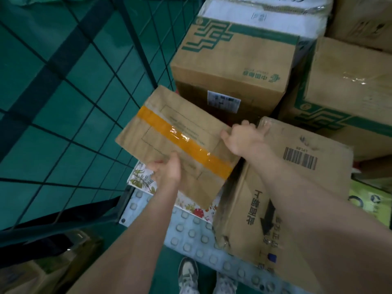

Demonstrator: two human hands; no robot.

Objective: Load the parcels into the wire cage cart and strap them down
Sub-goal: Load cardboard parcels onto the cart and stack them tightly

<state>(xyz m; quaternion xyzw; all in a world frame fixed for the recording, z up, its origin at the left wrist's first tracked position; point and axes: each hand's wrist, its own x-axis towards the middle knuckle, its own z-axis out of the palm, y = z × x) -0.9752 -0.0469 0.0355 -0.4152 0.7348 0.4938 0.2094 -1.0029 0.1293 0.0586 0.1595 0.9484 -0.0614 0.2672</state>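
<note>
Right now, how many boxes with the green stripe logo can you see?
2. The middle box stands behind the held envelope; the right box sits behind the barcode box. Others may be hidden in the stack.

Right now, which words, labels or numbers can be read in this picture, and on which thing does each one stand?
"中国邮政", upside down: post box.
"Cast…", cut off at the frame edge: white package.
A barcode, code above it too small: tilted box.
Chinese print beside the arrow on that box: too skewed to read.
Print on envelope and label of post box: blurred.
</note>
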